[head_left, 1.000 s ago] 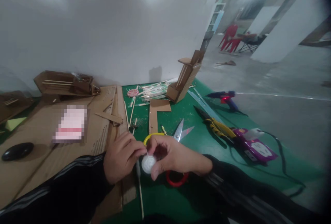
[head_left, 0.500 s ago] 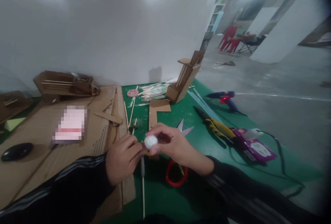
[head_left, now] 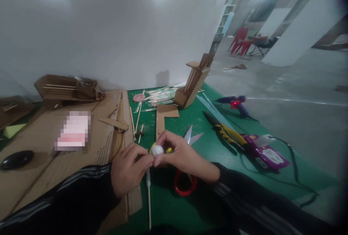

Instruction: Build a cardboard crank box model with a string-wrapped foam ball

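Well to the left of both hands lies a smooth, black, oval object [head_left: 16, 160] on flat brown cardboard [head_left: 40, 188], whose cut edges show corrugation near the left hand. Beyond it, farther from the person, rests an angular cardboard frame [head_left: 65, 88] with thin wooden rods along its length. The left hand [head_left: 129, 168] is curled, its fingertips drawn together at the lower left of a white ball [head_left: 157, 151]; whether they pinch anything cannot be told. From below those fingertips a slender pale stick [head_left: 149, 206] runs back toward the person, its long axis almost straight fore-and-aft, its upper part thicker and whitish; its far end is hidden. The ball sits between the two hands, round with a faintly ridged surface, showing no clear long axis or pointing end. The right hand [head_left: 174, 151] clasps it between thumb and fingers, its thumb tip close beside the left fingertips. Just under the right hand are scissors [head_left: 185, 191] with a red loop handle, their metal blades parted beyond it. Right of that hand, on the green tabletop [head_left: 212, 198], lie yellow-and-black pliers [head_left: 227, 131] and a glossy purple packet [head_left: 268, 155].
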### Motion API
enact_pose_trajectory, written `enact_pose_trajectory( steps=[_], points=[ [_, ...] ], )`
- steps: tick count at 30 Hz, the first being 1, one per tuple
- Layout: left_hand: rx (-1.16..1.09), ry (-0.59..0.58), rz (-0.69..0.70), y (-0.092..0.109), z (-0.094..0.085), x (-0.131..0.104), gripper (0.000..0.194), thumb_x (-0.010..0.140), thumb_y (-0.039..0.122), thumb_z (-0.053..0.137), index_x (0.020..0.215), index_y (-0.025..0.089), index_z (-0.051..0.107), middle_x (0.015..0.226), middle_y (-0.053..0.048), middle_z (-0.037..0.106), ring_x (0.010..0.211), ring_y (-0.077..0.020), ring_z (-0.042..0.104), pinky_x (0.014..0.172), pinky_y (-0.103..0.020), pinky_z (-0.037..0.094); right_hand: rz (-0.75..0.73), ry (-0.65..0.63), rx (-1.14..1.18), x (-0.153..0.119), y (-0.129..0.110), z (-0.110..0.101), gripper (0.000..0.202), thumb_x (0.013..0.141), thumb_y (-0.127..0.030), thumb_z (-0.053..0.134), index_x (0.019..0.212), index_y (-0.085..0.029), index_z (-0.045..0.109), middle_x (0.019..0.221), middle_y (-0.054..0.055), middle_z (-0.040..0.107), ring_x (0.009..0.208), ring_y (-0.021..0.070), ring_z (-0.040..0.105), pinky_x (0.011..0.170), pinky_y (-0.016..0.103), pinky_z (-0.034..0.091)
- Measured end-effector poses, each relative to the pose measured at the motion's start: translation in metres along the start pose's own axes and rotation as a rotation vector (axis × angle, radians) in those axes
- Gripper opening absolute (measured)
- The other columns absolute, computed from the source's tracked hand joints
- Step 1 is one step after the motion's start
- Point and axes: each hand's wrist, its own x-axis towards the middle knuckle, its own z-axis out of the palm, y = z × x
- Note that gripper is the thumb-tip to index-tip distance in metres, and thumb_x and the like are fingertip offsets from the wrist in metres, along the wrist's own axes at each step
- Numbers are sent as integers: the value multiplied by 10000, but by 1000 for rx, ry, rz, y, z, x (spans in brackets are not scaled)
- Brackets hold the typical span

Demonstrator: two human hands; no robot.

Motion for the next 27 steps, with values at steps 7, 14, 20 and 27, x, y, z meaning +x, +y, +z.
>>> enact_pose_trajectory(
  steps=[7, 14, 20, 27],
  points=[
    [-139, 10, 33, -9, 2, 3, 127, 950, 211, 500, 857, 181, 582, 865, -45, 664, 800, -183, 588, 707, -304, 464, -62, -124, -202, -4, 1, 0, 423, 566, -396, 892, 766, -173, 593, 722, -48, 590, 675, 120, 506, 602, 223, 370],
    [-234, -55, -123, -6, 1, 4, 221, 984, 297, 440, 841, 183, 565, 759, -24, 645, 731, -172, 592, 655, -289, 446, -21, -204, -25, -11, -2, 4, 450, 495, -293, 929, 737, -168, 571, 706, -60, 579, 615, 90, 485, 541, 192, 367],
    [-330, -128, -239, -3, -1, 4, 198, 976, 225, 429, 860, 180, 583, 756, -16, 594, 707, -151, 568, 630, -269, 422, 20, -132, 229, -13, -12, 5, 530, 517, -149, 913, 956, -200, 620, 808, -54, 614, 717, 100, 554, 636, 207, 433],
    [-244, -157, -131, -7, 5, 3, 295, 978, 257, 431, 722, 163, 544, 673, -32, 546, 672, -176, 496, 609, -303, 383, 1, -32, 328, -6, -9, 7, 343, 590, -198, 881, 890, -184, 715, 804, -16, 669, 734, 130, 601, 667, 252, 469]
  ],
)
